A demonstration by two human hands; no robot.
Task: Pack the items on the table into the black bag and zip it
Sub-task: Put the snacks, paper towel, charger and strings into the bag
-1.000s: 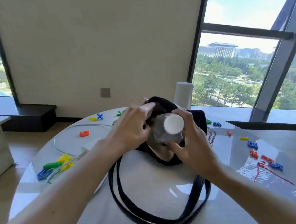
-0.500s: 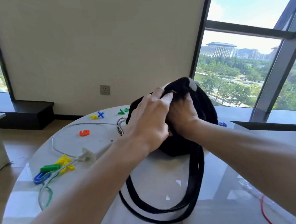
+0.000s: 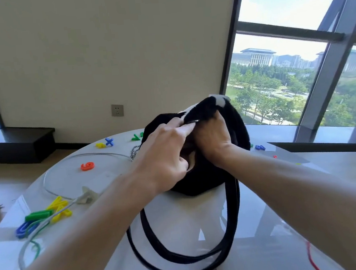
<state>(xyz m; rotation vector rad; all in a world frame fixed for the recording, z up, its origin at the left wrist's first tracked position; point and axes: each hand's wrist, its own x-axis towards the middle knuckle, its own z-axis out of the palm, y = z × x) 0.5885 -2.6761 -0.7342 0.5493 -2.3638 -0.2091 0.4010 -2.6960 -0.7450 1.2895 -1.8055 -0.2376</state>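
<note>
A fuzzy black bag (image 3: 236, 127) stands on the white round table (image 3: 181, 221), its two black straps (image 3: 185, 262) looping toward me. My left hand (image 3: 164, 158) pinches the near rim of the bag's mouth at the zipper. My right hand (image 3: 213, 135) grips the rim just beside it, fingers curled into the opening. The bottle seen earlier is out of sight. Loose items lie on the table: an orange plastic digit (image 3: 87, 166), yellow, green and blue plastic letters (image 3: 46, 217), a white charger with cable (image 3: 87, 197), and a patterned cord (image 3: 135, 151).
More plastic pieces sit at the far side: a yellow and blue pair (image 3: 105, 143), green ones (image 3: 137, 136), a blue one (image 3: 260, 147). A red string (image 3: 313, 259) lies at the near right. A wall and large windows stand behind the table.
A second ago my right hand held a white-capped clear bottle over the open bag. The bottle has since gone from view, the bag was pulled upright, and both hands now hold its rim.
</note>
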